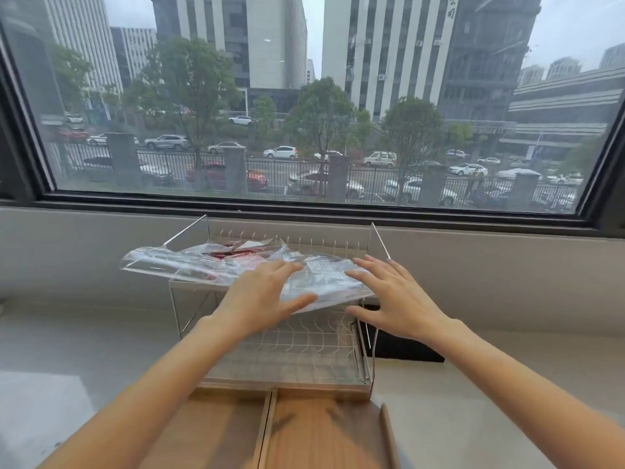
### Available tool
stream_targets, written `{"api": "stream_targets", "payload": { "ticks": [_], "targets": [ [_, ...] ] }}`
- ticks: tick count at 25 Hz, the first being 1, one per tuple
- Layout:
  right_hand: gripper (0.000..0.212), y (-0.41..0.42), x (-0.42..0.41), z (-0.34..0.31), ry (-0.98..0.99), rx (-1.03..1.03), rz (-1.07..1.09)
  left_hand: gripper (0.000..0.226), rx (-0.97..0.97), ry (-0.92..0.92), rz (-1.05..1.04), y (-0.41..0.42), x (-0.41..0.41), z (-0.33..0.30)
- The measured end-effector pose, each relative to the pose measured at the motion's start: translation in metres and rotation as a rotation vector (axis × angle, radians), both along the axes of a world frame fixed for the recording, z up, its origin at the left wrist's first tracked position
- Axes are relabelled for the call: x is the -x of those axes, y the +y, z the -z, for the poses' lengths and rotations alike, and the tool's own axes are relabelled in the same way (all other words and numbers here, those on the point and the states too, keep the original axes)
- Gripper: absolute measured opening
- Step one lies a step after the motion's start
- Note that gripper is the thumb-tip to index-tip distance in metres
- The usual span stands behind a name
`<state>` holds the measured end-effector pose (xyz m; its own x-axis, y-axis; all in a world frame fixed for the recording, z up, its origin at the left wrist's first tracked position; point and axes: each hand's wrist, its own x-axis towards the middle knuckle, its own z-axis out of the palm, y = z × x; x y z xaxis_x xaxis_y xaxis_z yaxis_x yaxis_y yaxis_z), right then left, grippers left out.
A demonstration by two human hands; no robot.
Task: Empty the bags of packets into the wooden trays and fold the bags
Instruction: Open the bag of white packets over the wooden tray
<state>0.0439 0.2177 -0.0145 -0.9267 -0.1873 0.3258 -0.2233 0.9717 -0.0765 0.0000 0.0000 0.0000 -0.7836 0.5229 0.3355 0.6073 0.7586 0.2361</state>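
Both hands are reaching onto a clear plastic bag [236, 269] that is lying across the upper tier of a metal wire rack [291, 353] by the window. The left hand [260, 296] is lying flat with straight fingers on the bag's near edge, its thumb running along that edge. The right hand [389, 296] is spreading wide, fingertips touching the bag's right end, thumb hanging just below the overhanging corner — neither hand is gripping yet. Red and pale packets [233, 254] are showing through the film towards the rack's back. Two wooden trays [321, 431] are sitting side by side just in front of the rack, below the hands.

The bag is looking thin, limp and slippery, probably light — its loose packets will likely be sliding about inside. A pinch at the overhanging front corners seems the safest hold, keeping the opening upward until it is over a tray.
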Motion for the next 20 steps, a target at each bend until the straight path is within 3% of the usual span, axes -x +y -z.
{"api": "stream_targets", "payload": {
  "ticks": [3, 9, 15, 20],
  "targets": [
    [0.054, 0.002, 0.006, 0.011, 0.030, -0.052, 0.029, 0.069, 0.110, -0.005, 0.006, 0.002, -0.001, 0.015],
    [0.038, 0.006, 0.013, 0.015, 0.084, 0.097, 0.076, 0.063, 0.255, 0.117, -0.049, 0.004, 0.013, 0.034],
    [0.033, 0.008, 0.017, -0.003, 0.090, 0.200, 0.138, 0.026, -0.026, 0.250, -0.004, 0.000, 0.026, 0.011],
    [0.030, 0.007, 0.034, -0.038, 0.124, 0.304, 0.192, 0.028, -0.107, 0.298, -0.016, 0.009, 0.049, -0.037]
  ]
}}
